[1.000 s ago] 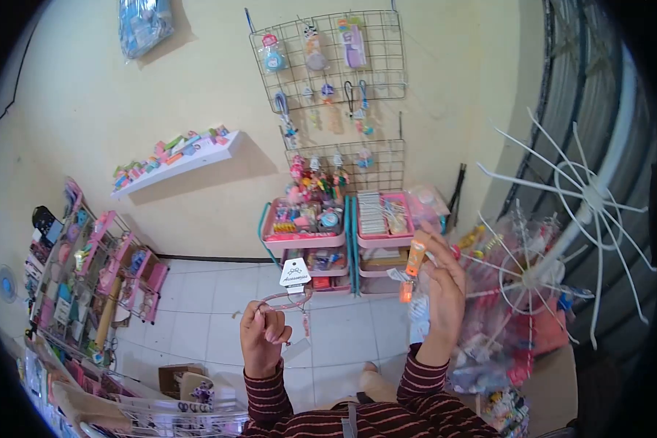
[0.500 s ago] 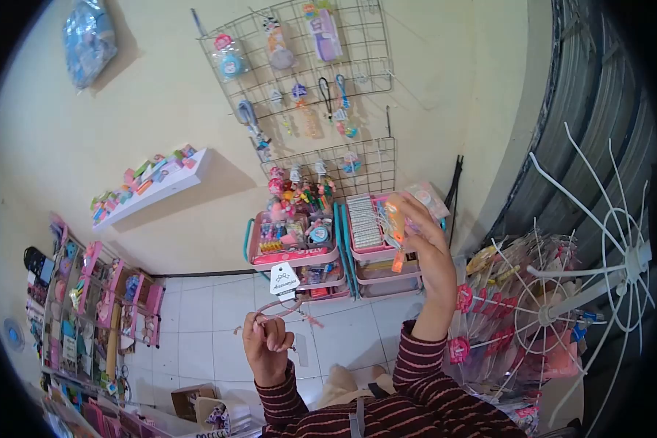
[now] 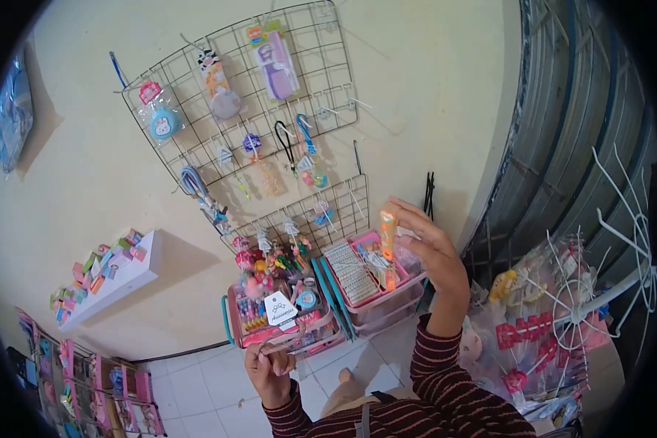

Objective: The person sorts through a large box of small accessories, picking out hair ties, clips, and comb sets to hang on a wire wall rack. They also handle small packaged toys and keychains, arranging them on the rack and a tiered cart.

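My left hand (image 3: pixel 270 376), fingers curled, grips a thin cord bracelet (image 3: pixel 293 337) at the lower middle. Its white card tag (image 3: pixel 281 310), printed "Accessories", stands up above the fingers and overlaps the left pink basket in this view. Raised on the right, my right hand (image 3: pixel 445 266) pinches a small flat orange trinket (image 3: pixel 387 226) between thumb and fingers. A lighter orange piece (image 3: pixel 391 276) shows below it, over the right pink basket (image 3: pixel 409 292) with its stack of white patterned packs (image 3: pixel 352 272).
A wire grid (image 3: pixel 328 69) with hanging keychains and packets is on the wall ahead. A white shelf (image 3: pixel 142 281) with small boxes juts out at left. On the right, a white wire rack (image 3: pixel 577 314) carries bagged accessories beside a metal shutter (image 3: pixel 577 131).
The view has turned and moved closer to the wall grid and baskets. The card tag now overlaps the left basket. Both hands keep their hold.
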Tool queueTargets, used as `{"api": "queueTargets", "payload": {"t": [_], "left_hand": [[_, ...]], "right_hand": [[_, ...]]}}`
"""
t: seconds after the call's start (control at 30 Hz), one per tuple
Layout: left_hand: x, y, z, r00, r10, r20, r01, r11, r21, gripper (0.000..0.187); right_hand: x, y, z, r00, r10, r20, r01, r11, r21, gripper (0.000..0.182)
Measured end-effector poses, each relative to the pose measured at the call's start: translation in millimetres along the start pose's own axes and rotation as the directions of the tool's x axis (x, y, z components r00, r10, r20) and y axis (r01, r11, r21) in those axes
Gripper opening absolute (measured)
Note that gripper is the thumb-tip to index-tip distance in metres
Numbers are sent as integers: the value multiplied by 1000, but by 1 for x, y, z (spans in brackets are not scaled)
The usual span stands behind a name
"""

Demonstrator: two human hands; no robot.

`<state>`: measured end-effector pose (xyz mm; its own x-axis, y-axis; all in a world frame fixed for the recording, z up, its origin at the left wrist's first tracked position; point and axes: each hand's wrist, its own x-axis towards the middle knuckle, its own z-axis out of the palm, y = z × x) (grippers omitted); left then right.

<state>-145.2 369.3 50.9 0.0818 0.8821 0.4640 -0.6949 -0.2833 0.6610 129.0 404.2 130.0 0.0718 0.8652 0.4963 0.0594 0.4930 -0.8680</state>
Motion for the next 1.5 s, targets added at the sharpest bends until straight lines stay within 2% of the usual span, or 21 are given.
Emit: {"api": "queueTargets", "payload": {"t": [0.07,0.13,0.27,0.33,0.43,0.53,0.57,0.63,0.77,0.83,0.97,1.03,1.1,1.17,1.2,1.23,1.3,1.37,1.4,1.47,1.5], "left_hand": [[16,3,-19,999,-15,34,14,999,29,22],[30,6,-32,1000,-2,18,2,1000,9,22],[51,7,-51,999,-37,-6,38,999,20,21],[57,5,-54,993,-76,-87,79,996,33,20],[62,-3,-63,988,-67,-140,73,997,38,20],[72,-5,-60,982,-47,-185,60,996,65,21],[74,-5,-64,981,-63,-184,66,998,13,16],[80,-8,-62,979,-42,-201,47,999,19,16],[93,-14,-58,975,-12,-223,19,999,33,17],[96,-18,-54,965,-31,-261,40,999,28,17],[104,-27,-51,973,-25,-229,38,998,54,17],[107,-32,-51,970,-33,-240,47,997,55,17],[110,-36,-51,973,-46,-227,57,997,44,16],[115,-40,-49,972,-54,-230,65,997,40,16],[116,-41,-49,972,-66,-224,74,997,29,16],[117,-44,-51,976,-74,-207,83,996,37,16],[119,-47,-51,973,-86,-215,96,995,35,16],[121,-51,-53,986,-67,-154,78,995,68,18],[121,-52,-52,985,-72,-154,84,994,70,18],[121,-51,-51,975,-98,-201,110,993,50,19],[122,-52,-53,976,-97,-194,109,993,51,19]], "right_hand": [[23,6,10,1000,-5,-4,5,1000,-20,39],[47,21,21,996,4,-86,5,995,98,35],[93,30,35,990,-14,-138,16,1000,13,32],[114,35,37,986,-98,-138,87,993,-84,30],[147,46,39,980,-164,-114,156,985,-70,29],[184,59,42,986,-116,-123,116,993,-11,28],[196,61,43,989,-115,-98,115,993,-4,28],[216,69,44,991,-10,-135,1,998,-70,28],[249,94,43,994,108,-6,-108,994,-8,33],[262,103,48,984,171,-52,-162,977,138,29],[277,146,44,979,198,55,-206,933,294,29],[260,155,49,980,-37,-198,70,984,164,27],[228,161,56,871,-273,-409,281,959,-43,23],[174,142,79,873,-150,-464,135,989,-65,19],[145,138,94,927,-55,-371,85,994,67,23],[123,140,105,985,25,-173,0,990,141,27],[96,145,135,990,-96,102,73,975,210,31],[78,168,139,894,-209,397,216,976,28,29],[74,167,137,896,-207,393,212,977,29,29],[70,156,133,772,75,631,-175,980,98,25],[64,156,137,782,146,606,-377,885,272,22]]}}
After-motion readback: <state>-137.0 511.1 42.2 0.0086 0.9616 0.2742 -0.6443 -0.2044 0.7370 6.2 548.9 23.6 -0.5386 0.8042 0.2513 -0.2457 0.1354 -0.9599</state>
